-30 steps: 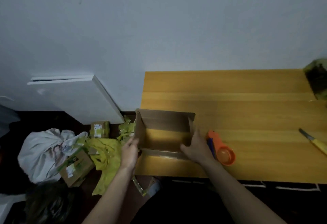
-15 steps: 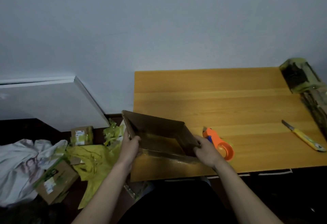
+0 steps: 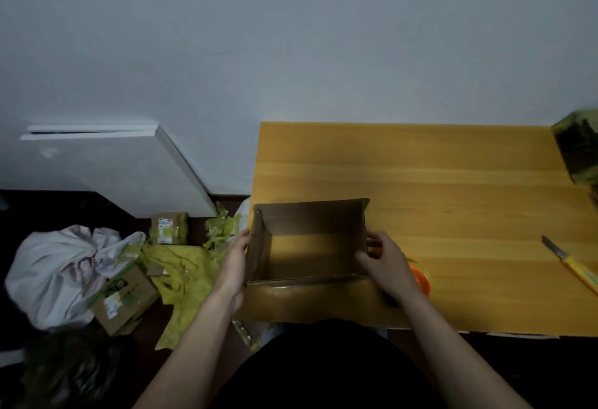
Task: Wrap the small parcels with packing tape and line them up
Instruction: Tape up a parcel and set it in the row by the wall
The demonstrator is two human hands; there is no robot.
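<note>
Levelled again, the open cardboard box [image 3: 310, 247] faces up, long axis left-right on the counter [image 3: 453, 182]; left hand [image 3: 234, 260] and right hand [image 3: 385, 263] grip its ends.

A yellow-handled knife [image 3: 574, 264] lies well right of the hands; white bag [image 3: 55, 271] (crumpled) far left.
</note>
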